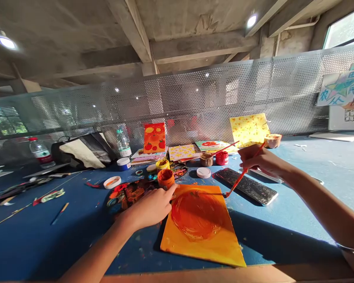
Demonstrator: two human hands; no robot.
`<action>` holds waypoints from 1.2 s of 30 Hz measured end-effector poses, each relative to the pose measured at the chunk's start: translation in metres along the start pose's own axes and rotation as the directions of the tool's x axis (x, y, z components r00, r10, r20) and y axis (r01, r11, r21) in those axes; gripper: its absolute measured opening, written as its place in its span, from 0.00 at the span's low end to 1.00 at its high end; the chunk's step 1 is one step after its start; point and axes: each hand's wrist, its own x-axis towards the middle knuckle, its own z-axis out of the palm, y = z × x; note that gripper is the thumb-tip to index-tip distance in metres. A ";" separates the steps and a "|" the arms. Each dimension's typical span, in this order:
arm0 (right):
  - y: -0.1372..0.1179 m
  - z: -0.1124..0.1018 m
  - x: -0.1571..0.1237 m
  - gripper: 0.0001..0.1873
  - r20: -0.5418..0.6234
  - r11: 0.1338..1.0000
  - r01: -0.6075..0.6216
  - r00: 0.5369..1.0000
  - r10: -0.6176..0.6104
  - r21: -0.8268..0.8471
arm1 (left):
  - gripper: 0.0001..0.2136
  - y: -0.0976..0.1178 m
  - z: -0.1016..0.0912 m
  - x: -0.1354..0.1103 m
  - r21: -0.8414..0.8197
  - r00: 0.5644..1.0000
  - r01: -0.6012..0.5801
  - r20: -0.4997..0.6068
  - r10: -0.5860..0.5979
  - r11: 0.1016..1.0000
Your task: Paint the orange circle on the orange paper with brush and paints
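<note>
Painting board and brush on a blue work table (47, 243). The person's right hand (261, 159), at centre right of the frame, has its fingers curled together and clamped on the orange handle of a slim paintbrush (238, 179). The handle's long axis runs diagonally from upper right to lower left, its lower end just beyond the board's upper right edge; the bristles cannot be made out. The brush is likely light and stiff, best taken by the handle, clear of any wet end.

The left hand (149, 208), at lower centre, holds nothing visible. Its fingers lie extended and close together, their tips at the board's upper left corner; whether they press on it cannot be told.

The orange-painted board (200, 232) lies flat at lower centre, its long axis pointing roughly away from the person, with a darker orange round filling its middle. It probably handles as light, thin and fairly stiff. Any wet paint may smear, so the paler margins seem the safer hold.

Just beyond the left fingertips stands an open jar of orange paint (166, 178), beside a paint-smeared palette (132, 194). A speckled dark phone (246, 186) lies right of the board.
</note>
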 end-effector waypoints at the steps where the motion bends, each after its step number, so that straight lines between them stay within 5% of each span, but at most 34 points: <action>1: 0.000 0.000 0.000 0.17 -0.017 1.000 0.008 1.000 -0.008 0.005 | 0.27 0.000 0.000 0.000 -0.007 1.000 -0.001 0.001 0.001 1.000; 8: 0.003 -0.001 0.002 0.14 -0.004 1.000 0.013 1.000 -0.013 -0.003 | 0.27 0.000 -0.001 0.001 -0.005 0.999 0.023 0.031 -0.023 1.000; 15: 0.003 -0.001 0.002 0.18 -0.157 0.994 0.076 0.986 -0.062 0.081 | 0.27 -0.001 0.001 0.000 -0.042 1.000 0.024 0.016 -0.024 0.999; 21: 0.007 0.004 0.004 0.22 -0.260 0.977 0.130 0.962 -0.083 0.172 | 0.25 -0.002 0.012 0.006 -0.227 0.992 0.017 -0.115 -0.044 0.974; 31: 0.013 0.004 0.006 0.21 -0.370 0.958 0.190 0.924 -0.101 0.215 | 0.16 -0.007 0.024 0.024 -0.423 0.917 -0.006 -0.363 -0.163 0.906; 36: 0.011 0.006 0.005 0.20 -0.426 0.936 0.250 0.896 -0.128 0.246 | 0.19 -0.020 0.017 0.027 -0.400 0.805 0.064 -0.521 -0.285 0.914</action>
